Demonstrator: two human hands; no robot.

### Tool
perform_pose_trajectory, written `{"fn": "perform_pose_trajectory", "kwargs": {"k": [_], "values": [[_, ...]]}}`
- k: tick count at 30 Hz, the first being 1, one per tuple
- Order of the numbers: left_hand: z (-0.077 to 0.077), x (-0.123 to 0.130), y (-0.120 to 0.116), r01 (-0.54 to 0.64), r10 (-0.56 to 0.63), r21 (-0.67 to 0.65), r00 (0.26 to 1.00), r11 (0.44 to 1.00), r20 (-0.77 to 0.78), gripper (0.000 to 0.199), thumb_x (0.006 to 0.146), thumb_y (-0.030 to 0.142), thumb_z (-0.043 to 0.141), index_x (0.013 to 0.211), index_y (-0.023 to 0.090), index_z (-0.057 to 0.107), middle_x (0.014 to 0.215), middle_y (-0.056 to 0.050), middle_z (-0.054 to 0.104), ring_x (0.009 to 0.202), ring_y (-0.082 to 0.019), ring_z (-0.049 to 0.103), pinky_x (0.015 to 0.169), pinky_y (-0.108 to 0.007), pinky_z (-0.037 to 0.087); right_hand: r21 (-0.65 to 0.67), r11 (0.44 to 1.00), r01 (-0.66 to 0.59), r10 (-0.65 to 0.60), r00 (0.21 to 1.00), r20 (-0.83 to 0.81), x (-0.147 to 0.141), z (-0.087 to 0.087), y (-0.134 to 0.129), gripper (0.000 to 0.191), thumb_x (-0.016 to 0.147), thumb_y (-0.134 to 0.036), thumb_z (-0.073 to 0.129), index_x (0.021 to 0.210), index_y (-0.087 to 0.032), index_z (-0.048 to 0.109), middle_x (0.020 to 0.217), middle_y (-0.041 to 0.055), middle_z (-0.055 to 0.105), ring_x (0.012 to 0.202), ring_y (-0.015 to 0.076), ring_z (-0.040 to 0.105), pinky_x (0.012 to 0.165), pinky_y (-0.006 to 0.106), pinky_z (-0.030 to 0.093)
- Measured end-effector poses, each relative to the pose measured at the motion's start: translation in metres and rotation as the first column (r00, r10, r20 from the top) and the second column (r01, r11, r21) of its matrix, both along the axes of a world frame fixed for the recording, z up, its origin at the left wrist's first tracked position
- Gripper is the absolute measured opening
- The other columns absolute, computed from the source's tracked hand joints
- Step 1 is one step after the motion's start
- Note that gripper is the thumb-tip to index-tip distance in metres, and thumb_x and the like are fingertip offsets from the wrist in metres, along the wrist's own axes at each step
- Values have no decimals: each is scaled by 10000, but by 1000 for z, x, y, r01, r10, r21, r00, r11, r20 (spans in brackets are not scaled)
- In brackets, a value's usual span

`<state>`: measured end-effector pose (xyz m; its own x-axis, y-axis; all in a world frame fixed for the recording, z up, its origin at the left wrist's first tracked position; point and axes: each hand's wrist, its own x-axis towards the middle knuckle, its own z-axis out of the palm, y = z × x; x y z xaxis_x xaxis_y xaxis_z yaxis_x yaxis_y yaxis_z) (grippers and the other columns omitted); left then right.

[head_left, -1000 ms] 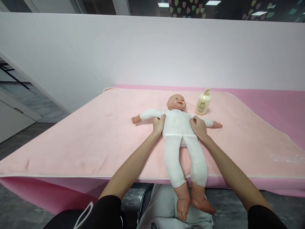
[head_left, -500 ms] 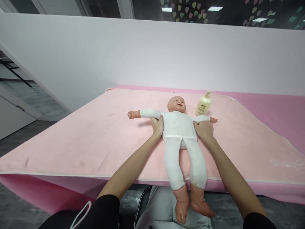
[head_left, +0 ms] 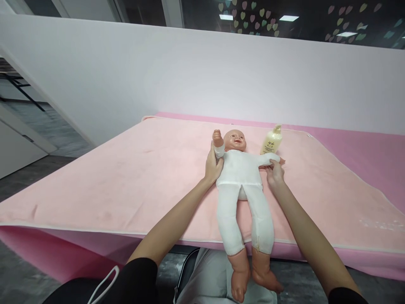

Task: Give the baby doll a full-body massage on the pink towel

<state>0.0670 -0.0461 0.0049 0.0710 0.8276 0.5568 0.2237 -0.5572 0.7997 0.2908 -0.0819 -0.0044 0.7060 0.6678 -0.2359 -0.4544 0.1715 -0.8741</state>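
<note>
A baby doll in a white cloth suit lies on its back on a pink towel, its feet hanging past the near table edge. My left hand is closed round the doll's arm on the left side, which is bent up so its fist stands beside the head. Some of my left fingers are hidden behind that arm. On the other side, my right hand grips the doll's outstretched arm near the wrist, thumb on top. Just beyond that arm stands a pale yellow pump bottle, slightly tilted in view.
A white wall panel rises behind the pink table. My lap in grey trousers is below the near edge, under the doll's feet. A white cord hangs by my left sleeve.
The doll's arm on the left has swung from stretched outward to raised beside the head, with my left hand following. My right hand has shifted from near the armpit outward along the other arm.
</note>
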Motion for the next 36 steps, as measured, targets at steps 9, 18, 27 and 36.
{"fn": "perform_pose_trajectory", "kwargs": {"k": [9,18,27,36], "values": [[-9,-3,7,23,-20,46,998,999,-56,500,844,288,451,1325,198,354,1200,-103,552,1088,-236,522,921,-390,409,143,989,-25,9,994,113,-11,12,-10,452,629,-222,656,1040,-203,469,1002,23,580,844,130,584,703,257,515],[-9,-4,11,92,-26,217,958,972,-286,615,899,422,336,1429,162,165,1403,-145,379,1268,-252,380,1035,-431,307,-125,992,-21,125,345,930,-15,3,-16,327,709,-276,555,1016,-162,561,760,18,528,667,157,491,644,304,437],[-6,-4,8,177,-91,172,903,969,-419,556,866,416,433,1379,230,329,1410,-86,382,1323,-247,297,1099,-438,221,-183,967,-177,192,35,981,-10,0,-13,487,683,-145,428,1148,-187,567,1168,116,489,1079,254,472,881,407,424],[-4,-1,11,66,-6,-153,931,986,365,426,868,477,416,1207,233,497,1210,-70,564,1143,-201,499,964,-329,394,54,996,-70,16,741,671,-9,0,-7,377,728,-363,535,1043,-157,511,1014,88,607,893,187,575,819,365,474]]}}
